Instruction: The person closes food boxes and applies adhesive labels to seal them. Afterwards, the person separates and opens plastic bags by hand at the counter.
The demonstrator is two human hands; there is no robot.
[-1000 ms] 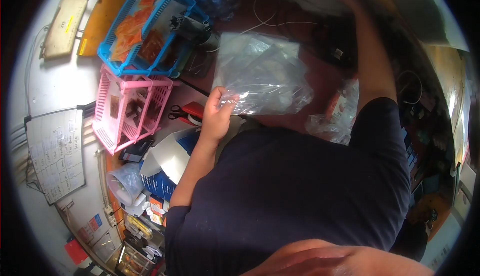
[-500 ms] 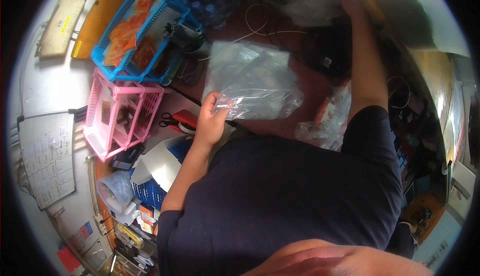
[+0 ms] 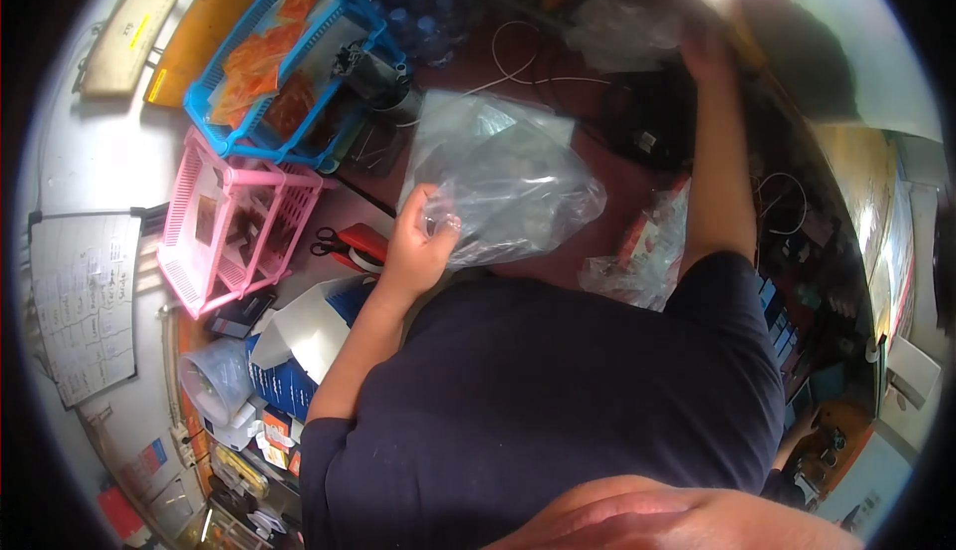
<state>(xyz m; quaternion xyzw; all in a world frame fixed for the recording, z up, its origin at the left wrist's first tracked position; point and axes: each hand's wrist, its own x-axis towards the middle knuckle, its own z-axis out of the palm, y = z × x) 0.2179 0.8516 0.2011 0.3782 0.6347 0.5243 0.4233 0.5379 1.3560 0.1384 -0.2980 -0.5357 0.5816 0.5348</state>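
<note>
My left hand (image 3: 418,243) is closed on the near left edge of a clear plastic bag (image 3: 528,197), thumb and fingers pinching the film. Beneath the bag are more flat clear plastic sheets or bags (image 3: 438,117) on the dark red tabletop. My right arm stretches far to the back right. There my right hand (image 3: 707,52) is beside a heap of crumpled clear plastic (image 3: 627,27). It is dim and blurred, so its fingers cannot be made out.
At the left stand a blue basket (image 3: 229,142) with orange packets and a pink basket (image 3: 234,177). Black-handled scissors (image 3: 324,241) lie by a red item (image 3: 363,241). A red-and-white packet in plastic (image 3: 647,241) is near my right arm. Blue-capped bottles (image 3: 423,27) stand behind; a white cable (image 3: 498,62) crosses the table.
The bag in my left hand has spread and its near edge has shifted slightly towards me. My right hand stays at the back right, a little lower in view. The whole view has shifted slightly.
</note>
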